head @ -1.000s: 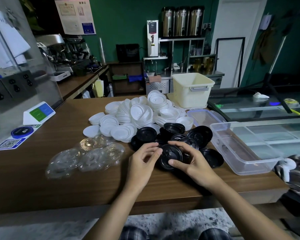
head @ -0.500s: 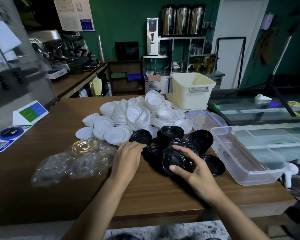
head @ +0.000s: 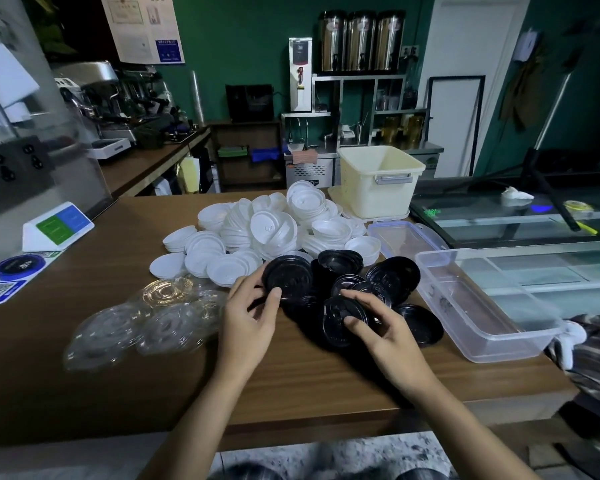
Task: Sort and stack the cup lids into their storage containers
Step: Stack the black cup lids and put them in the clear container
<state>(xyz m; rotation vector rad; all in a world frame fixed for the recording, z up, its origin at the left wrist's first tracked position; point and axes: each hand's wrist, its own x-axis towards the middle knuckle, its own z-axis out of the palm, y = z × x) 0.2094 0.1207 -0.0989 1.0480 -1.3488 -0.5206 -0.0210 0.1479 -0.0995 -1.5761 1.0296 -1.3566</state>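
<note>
On the table point(head: 94, 386), a left pile point(head: 142, 322) of lids is set at the front left, a rear pile point(head: 267, 230) behind it, and a right pile point(head: 392, 278) before the rear pile. A tub point(head: 371, 192) is placed at the rear right, a container cover point(head: 406, 237) before it, and an open container point(head: 499, 348) right of the right pile. One lid point(head: 286, 277) is held in the left hand point(head: 248, 318), a second lid point(head: 336, 327) in the right hand point(head: 390, 336).

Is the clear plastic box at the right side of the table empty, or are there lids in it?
Empty: through the walls of the clear box only its bare bottom shows, with no lids inside.
</note>
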